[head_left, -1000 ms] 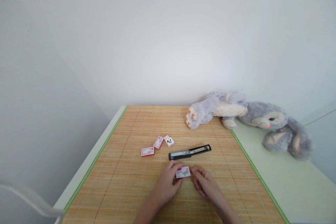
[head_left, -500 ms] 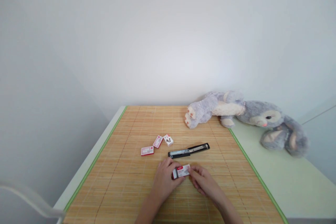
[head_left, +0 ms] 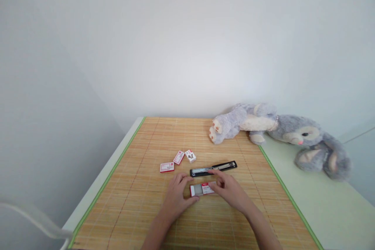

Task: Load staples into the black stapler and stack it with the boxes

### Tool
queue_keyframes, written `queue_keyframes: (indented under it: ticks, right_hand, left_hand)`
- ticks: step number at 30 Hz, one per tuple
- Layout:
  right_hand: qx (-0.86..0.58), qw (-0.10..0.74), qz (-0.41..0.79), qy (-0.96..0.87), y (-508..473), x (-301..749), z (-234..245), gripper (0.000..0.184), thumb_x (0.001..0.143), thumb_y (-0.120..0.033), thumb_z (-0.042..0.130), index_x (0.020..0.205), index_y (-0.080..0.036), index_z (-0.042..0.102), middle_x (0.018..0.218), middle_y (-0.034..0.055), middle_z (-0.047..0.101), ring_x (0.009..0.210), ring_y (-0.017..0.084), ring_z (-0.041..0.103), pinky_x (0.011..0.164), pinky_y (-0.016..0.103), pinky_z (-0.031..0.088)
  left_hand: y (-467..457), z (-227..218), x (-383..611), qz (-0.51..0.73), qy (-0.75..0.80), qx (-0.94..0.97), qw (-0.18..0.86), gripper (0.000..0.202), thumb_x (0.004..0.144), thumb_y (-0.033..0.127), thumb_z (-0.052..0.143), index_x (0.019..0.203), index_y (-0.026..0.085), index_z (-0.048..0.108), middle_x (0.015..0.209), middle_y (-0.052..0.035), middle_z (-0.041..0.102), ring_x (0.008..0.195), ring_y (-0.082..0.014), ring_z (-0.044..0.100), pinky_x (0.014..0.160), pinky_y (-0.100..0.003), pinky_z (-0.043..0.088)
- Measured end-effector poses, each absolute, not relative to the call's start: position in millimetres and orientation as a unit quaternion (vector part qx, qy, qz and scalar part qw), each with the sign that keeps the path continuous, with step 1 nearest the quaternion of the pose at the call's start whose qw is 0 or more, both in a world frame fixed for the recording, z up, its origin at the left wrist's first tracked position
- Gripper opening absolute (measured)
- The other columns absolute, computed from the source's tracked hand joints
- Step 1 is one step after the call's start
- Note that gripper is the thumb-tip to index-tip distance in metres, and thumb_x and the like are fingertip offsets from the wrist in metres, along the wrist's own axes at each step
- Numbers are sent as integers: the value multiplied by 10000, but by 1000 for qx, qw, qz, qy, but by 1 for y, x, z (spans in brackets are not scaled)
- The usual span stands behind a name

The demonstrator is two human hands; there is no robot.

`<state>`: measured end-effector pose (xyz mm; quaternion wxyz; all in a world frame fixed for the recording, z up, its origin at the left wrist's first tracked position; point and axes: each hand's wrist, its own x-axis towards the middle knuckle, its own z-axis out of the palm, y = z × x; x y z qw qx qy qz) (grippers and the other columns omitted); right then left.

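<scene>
A small white and red staple box (head_left: 199,190) lies partly slid out, with a grey staple strip visible at its left part. My left hand (head_left: 177,197) curves around the box's left end, thumb at the near edge and fingers by the far edge, spread apart. Over the right end is my right hand (head_left: 230,189). Its thumb touches the red and white sleeve, while the index finger stretches forward above the stapler; the other fingers are partly hidden. Just behind the box, the black stapler (head_left: 225,165) lies flat, opened out lengthwise with its metal channel exposed.
Several small boxes lie back left: a white and red one (head_left: 166,167), a tilted one (head_left: 179,158) and one with a dark picture (head_left: 190,156). A grey plush rabbit (head_left: 258,122) lies along the back right. A bamboo mat (head_left: 140,203) covers much of the table.
The box has slid further apart, showing more of the grey strip. My left fingers have spread away from it, and my right index finger has reached forward.
</scene>
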<state>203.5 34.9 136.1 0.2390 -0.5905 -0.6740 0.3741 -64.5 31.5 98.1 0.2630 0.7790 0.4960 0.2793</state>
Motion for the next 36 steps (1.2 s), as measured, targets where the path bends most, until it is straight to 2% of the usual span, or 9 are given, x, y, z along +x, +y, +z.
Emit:
queue_keyframes:
  ticks: [3, 6, 11, 15, 19, 22, 25, 31, 36]
  right_hand:
    - [-611, 261, 356, -657, 49, 177, 140, 386, 948, -465, 566, 1228, -236, 704, 701, -10, 652, 670, 179, 594, 623, 270, 375]
    - [-629, 269, 347, -642, 57, 149, 134, 325, 932, -447, 583, 1081, -200, 733, 651, 3, 651, 641, 183, 594, 607, 271, 367]
    - [-658, 300, 339, -602, 62, 121, 115, 347, 959, -438, 507, 1060, -154, 679, 595, -12, 584, 551, 172, 538, 537, 256, 372]
    - [-640, 306, 326, -625, 67, 113, 121, 280, 949, -418, 533, 1003, -189, 685, 596, -32, 556, 580, 165, 532, 583, 253, 382]
    - [-606, 266, 317, -679, 66, 126, 143, 216, 936, -373, 560, 980, -225, 712, 589, -44, 559, 578, 154, 512, 597, 254, 339]
    - [-575, 204, 318, -725, 58, 142, 157, 91, 831, -265, 655, 840, -239, 742, 600, -34, 613, 593, 147, 530, 595, 257, 290]
    - [-558, 154, 311, -754, 50, 149, 161, 99, 769, -200, 674, 767, -243, 763, 689, -2, 699, 648, 159, 573, 608, 265, 270]
    - [-570, 114, 299, -757, 51, 138, 148, 132, 769, -211, 689, 792, -265, 808, 694, 24, 725, 655, 182, 599, 608, 271, 281]
    - [-568, 113, 319, -750, 53, 135, 146, 125, 785, -241, 693, 794, -269, 815, 624, 0, 679, 585, 158, 559, 562, 267, 257]
  left_hand:
    - [33, 95, -59, 285, 517, 772, 236, 758, 681, 478, 881, 1357, 329, 570, 1431, -72, 553, 1319, -333, 497, 1113, -531, 401]
    - [35, 97, -56, 278, 525, 769, 236, 784, 687, 487, 874, 1381, 315, 551, 1452, -79, 556, 1339, -337, 487, 1124, -539, 385]
    - [36, 100, -56, 269, 532, 767, 237, 786, 686, 504, 876, 1378, 316, 555, 1459, -70, 563, 1341, -329, 488, 1126, -521, 381]
    - [35, 101, -59, 272, 531, 764, 243, 786, 693, 507, 871, 1388, 321, 553, 1454, -64, 562, 1343, -329, 482, 1125, -512, 381]
    - [33, 106, -67, 278, 526, 760, 262, 682, 754, 467, 832, 1375, 342, 580, 1367, -56, 592, 1281, -300, 520, 1088, -463, 408]
    - [32, 112, -71, 245, 513, 775, 275, 503, 785, 452, 814, 1258, 368, 664, 1220, -27, 651, 1172, -272, 566, 1007, -426, 424]
    - [33, 117, -72, 227, 504, 785, 278, 364, 800, 448, 806, 1143, 370, 714, 1140, -6, 676, 1122, -256, 574, 970, -406, 406]
    - [37, 118, -70, 228, 503, 782, 288, 321, 795, 456, 811, 1092, 357, 738, 1111, -5, 691, 1095, -246, 582, 951, -387, 397]
    - [38, 117, -70, 226, 506, 782, 286, 313, 803, 469, 798, 1096, 374, 741, 1090, -1, 695, 1085, -246, 582, 941, -384, 399]
